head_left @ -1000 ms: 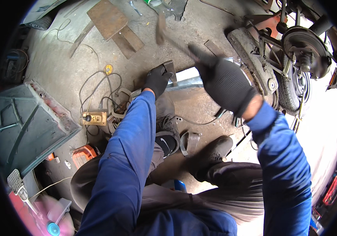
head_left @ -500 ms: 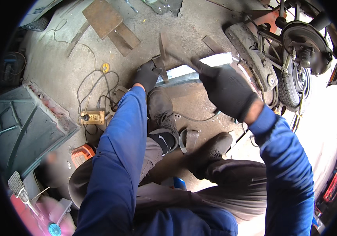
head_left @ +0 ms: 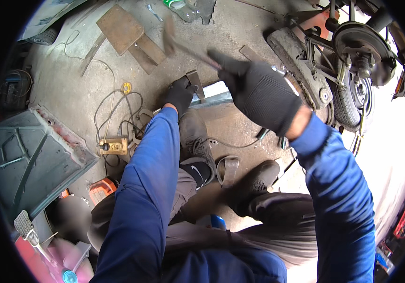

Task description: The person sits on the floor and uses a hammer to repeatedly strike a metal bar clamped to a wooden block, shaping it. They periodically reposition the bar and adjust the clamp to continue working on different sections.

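Note:
My left hand, in a black glove, is closed on a small dark metal piece set across a long strip of sheet metal with a white and silver face. My right hand, also black-gloved, grips the handle of a hammer, whose blurred head is raised beyond and left of my left hand. The right end of the strip is partly hidden behind my right hand. My left boot is just beneath the near side of the strip.
A rusty steel plate piece, a power outlet board with looped cords, and a dark body panel lie around me. At the right are a wheel, a brake drum and suspension parts. An orange tool is beside my left leg.
Half a second ago the hammer head was lower, near the metal piece. My right hand has since lifted it up and leftward. My left hand keeps its hold.

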A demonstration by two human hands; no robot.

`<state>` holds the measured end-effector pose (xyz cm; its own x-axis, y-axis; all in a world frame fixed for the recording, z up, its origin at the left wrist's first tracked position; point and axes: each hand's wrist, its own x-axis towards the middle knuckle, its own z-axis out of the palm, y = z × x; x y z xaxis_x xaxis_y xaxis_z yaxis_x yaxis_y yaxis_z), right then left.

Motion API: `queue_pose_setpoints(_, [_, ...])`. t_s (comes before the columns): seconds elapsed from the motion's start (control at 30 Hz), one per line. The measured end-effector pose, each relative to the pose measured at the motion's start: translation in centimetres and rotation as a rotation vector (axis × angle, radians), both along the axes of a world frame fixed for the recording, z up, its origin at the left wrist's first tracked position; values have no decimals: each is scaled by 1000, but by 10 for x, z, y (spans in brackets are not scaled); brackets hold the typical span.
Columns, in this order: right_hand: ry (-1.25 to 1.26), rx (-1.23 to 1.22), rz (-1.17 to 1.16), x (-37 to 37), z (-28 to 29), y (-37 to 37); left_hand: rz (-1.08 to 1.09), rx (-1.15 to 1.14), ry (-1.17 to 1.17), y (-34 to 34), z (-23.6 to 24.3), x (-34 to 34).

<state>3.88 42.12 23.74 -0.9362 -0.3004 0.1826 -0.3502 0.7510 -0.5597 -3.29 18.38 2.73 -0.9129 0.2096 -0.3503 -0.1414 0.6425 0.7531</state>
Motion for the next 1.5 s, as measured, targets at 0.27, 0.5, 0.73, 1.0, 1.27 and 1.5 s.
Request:
queue_pose_setpoints(0.27, [-326,257,7,21,-36,6,-142,-264,164,18,-2,-3])
queue_pose_setpoints(0.5, [-26,294,-200,52,-67,90,-5,-102,266,-25,-14,-4])
queue_pose_setpoints(0.73, [-613,430,-238,39,-66,133,5,-25,130,-50,1,-14])
queue_pose_setpoints(1.0, [-1025,317,-147,147,-126,149,114,238,74,-33,-6,8])
queue_pose_setpoints(1.27, [-1054,389,-124,161,-136,150,466,955,-373,-31,-6,-22])
queue_pose_setpoints(1.5, [-1037,511,-72,160,-136,140,160,468,-206,-3,44,-66])
